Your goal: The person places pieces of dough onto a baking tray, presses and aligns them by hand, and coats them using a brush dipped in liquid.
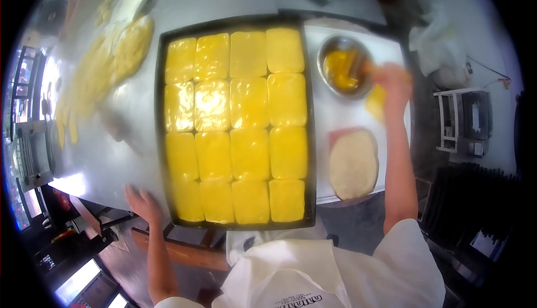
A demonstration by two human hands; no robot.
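Observation:
A pastry brush (354, 65) is in my right hand (394, 81), its head down in a steel bowl (321, 68) of yellow liquid that looks like beaten egg. Motion blurs both brush and fingers. Left of the bowl, a dark baking tray (311, 151) holds rows of rectangular dough pieces (249, 101) with a glossy yellow coating. My left hand (144, 204) lies at the table's front edge, near the tray's lower left corner, fingers apart and holding nothing.
Under the bowl is a white tray (324, 187), which also bears a pale oval dough-like piece (353, 165) and a yellow item (375, 104) partly behind my forearm. Yellow dough (106, 59) spreads across the metal table's left. A plastic bag (442, 48) lies at right.

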